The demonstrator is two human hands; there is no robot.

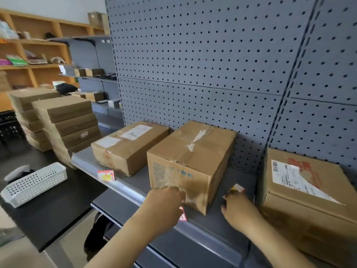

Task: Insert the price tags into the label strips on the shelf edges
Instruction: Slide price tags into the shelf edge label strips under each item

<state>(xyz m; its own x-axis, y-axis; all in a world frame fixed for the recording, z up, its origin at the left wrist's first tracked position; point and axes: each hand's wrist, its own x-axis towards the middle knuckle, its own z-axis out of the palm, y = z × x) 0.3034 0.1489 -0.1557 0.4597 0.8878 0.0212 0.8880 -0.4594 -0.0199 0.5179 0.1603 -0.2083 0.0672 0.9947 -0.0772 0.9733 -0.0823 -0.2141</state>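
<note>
A grey shelf carries a clear label strip [123,187] along its front edge. One red, white and yellow price tag [106,175] stands in the strip at the left. A second tag [182,215] sits in the strip lower down, mostly hidden behind my left hand [166,202], whose fingers are curled at the strip by the middle box's front corner. My right hand [238,208] rests over the shelf surface and pinches a small white and yellow price tag [237,188] at its fingertips.
Three cardboard boxes stand on the shelf: left [129,146], middle [191,163], right [309,198]. Behind them is a grey pegboard [202,64]. A white perforated basket [32,183] lies on the black table at the left, beside stacks of flat brown boxes [65,122].
</note>
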